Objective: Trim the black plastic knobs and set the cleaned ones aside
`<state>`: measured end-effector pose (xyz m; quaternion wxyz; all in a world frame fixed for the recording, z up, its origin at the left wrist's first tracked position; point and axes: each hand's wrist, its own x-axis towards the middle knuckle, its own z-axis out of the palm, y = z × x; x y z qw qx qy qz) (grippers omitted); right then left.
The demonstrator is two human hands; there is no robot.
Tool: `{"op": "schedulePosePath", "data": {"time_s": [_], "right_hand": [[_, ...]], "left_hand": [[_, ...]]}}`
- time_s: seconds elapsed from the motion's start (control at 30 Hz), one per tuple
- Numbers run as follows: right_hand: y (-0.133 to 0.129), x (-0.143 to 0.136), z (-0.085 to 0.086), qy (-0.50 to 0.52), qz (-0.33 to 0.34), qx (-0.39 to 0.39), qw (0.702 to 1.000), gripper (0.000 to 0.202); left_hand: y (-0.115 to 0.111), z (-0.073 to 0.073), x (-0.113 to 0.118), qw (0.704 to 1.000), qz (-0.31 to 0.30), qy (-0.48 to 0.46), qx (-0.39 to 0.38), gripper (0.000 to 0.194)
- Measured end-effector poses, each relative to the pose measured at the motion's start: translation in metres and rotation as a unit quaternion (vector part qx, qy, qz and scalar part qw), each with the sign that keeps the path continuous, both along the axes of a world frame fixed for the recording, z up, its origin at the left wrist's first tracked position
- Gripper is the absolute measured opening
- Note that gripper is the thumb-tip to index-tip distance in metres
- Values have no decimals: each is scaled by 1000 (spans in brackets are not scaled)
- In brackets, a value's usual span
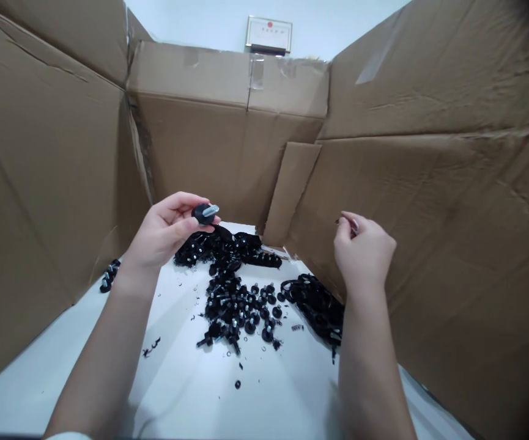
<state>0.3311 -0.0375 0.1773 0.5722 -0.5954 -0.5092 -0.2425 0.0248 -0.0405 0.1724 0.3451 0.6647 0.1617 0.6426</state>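
My left hand [175, 226] is closed on a black round foot with a threaded metal stud [205, 213], held between thumb and fingers above the white table. The stud points up and to the right. At the right, my right hand [362, 244] is raised with its fingers pinched together. A tiny dark bit shows at the fingertips, too small to name. Below and between the hands lies a loose heap of similar black studded feet [241, 305], several standing stud-up. Another dark pile [218, 244] spreads behind it.
Tall cardboard walls [227, 146] enclose the table [191, 391] at the left, back and right. Along the right wall lies a tangle of black strip-like pieces [314, 305]. Black scraps [151, 347] and small rings are scattered about. A few feet [109, 276] sit by the left wall.
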Motion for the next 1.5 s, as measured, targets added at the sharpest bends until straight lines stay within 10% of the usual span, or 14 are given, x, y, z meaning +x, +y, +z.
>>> {"op": "schedulePosePath", "data": {"time_s": [0.57, 1.1, 1.5], "right_hand": [[-3, -5, 1, -5, -112, -215, 970, 27], [-47, -54, 2, -115, 206, 2, 972, 21], [-49, -54, 4, -126, 217, -12, 968, 17]], "left_hand": [[-30, 6, 24, 990, 9, 37, 132, 25], [-31, 4, 29, 985, -33, 63, 159, 31], [-16, -2, 25, 970, -241, -27, -19, 23]]}}
